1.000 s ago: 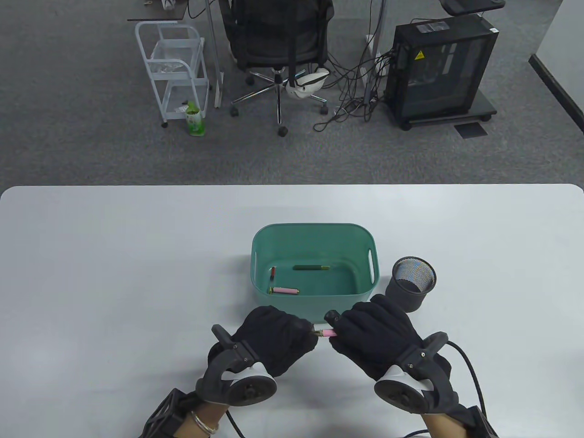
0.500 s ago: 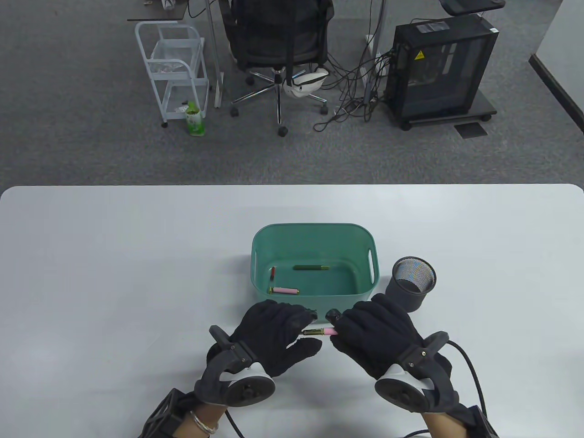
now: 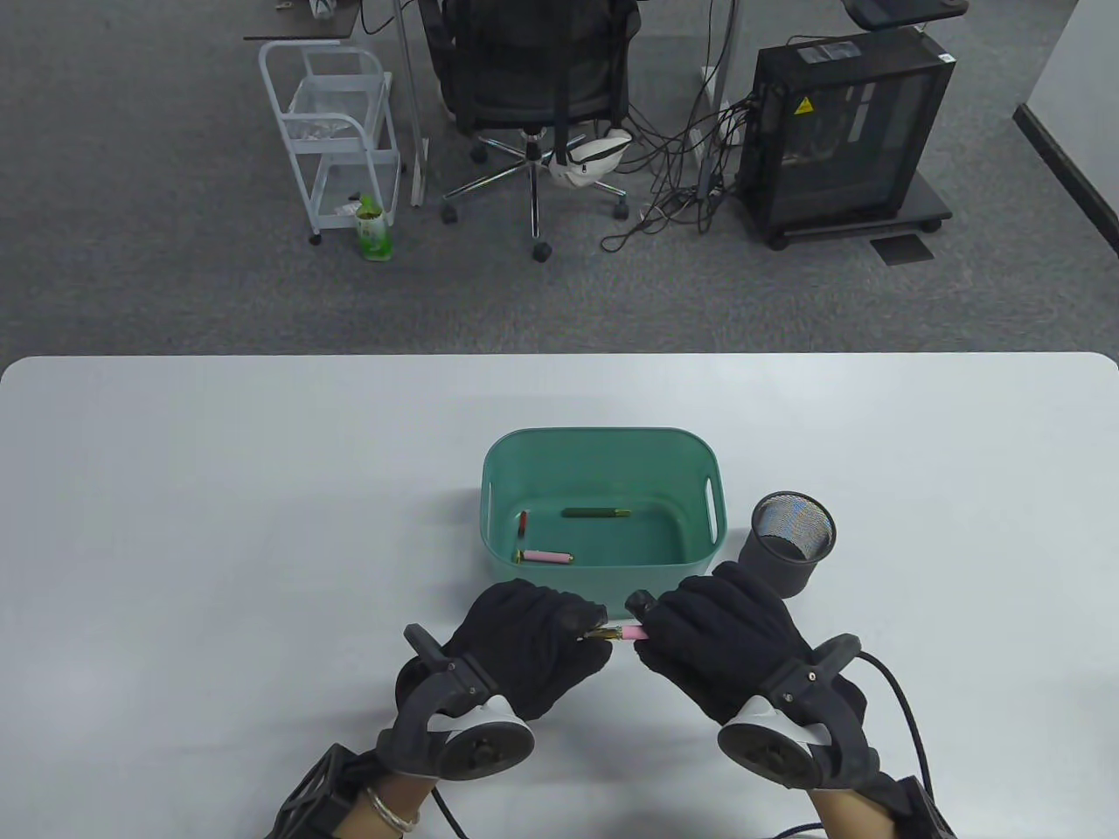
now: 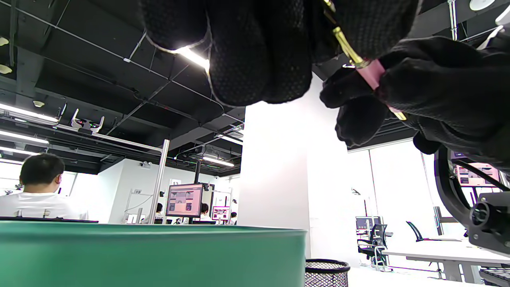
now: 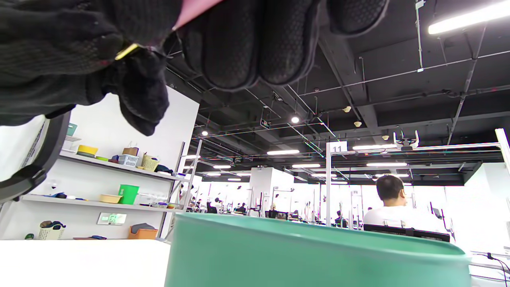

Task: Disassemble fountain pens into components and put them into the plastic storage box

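Just in front of the green plastic storage box point(image 3: 603, 441), both gloved hands hold one pink fountain pen section point(image 3: 631, 633) above the table. My right hand point(image 3: 645, 626) grips the pink barrel point(image 4: 372, 73). My left hand point(image 3: 587, 631) pinches the gold end point(image 4: 346, 42) that sticks out to the left. The rest of the pen is hidden inside the gloves. In the box lie a green pen part point(image 3: 597, 513), a small red part point(image 3: 523, 523) and a pink part point(image 3: 546, 557).
A black mesh pen cup point(image 3: 791, 542) stands right of the box, close to my right hand. The box wall point(image 5: 299, 255) rises right in front of both wrist cameras. Bare white table point(image 3: 218, 524) stretches left and right.
Half a second ago my left fingers had spread and drawn left, baring the gold end. Now they have curled back round that gold end. The right hand has stayed put.
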{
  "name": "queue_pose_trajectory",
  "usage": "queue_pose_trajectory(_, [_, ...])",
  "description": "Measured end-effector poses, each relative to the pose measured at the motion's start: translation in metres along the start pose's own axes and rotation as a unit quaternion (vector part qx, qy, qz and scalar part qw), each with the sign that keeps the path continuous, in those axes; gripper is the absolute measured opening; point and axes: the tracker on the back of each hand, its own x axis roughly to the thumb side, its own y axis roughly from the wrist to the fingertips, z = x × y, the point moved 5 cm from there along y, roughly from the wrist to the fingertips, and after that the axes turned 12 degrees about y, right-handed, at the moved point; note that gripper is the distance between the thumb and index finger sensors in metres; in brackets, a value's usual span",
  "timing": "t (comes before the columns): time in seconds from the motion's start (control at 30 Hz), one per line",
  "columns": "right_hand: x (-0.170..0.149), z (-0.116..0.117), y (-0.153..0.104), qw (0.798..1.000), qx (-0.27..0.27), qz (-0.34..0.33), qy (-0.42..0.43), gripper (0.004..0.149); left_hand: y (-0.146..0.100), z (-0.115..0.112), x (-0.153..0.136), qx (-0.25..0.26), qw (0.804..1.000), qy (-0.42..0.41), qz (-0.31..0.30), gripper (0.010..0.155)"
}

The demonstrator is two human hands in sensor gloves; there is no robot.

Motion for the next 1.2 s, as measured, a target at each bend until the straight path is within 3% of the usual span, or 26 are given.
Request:
queue_pose_trajectory(0.7, [0.0039,0.0005,-0.0010,1.000,-0.001,-0.006,0.000,0.045,0.0005,-0.0016,-0.0033,0.000,1.000,-0.017,0.002,0.052])
queue_pose_trajectory(0.93, [0.0031,0.0003,-0.0010,1.000,-0.001,-0.004,-0.001,0.045,-0.0006,-0.0012,-0.0037,-0.003,1.000,-0.011,0.003,0.060])
queue_pose_trajectory(1.2, [0.0030,0.0009,-0.0007,1.000,0.000,-0.004,-0.001,0.045,-0.0002,-0.0019,0.0018,-0.006,1.000,0.000,-0.009,0.047])
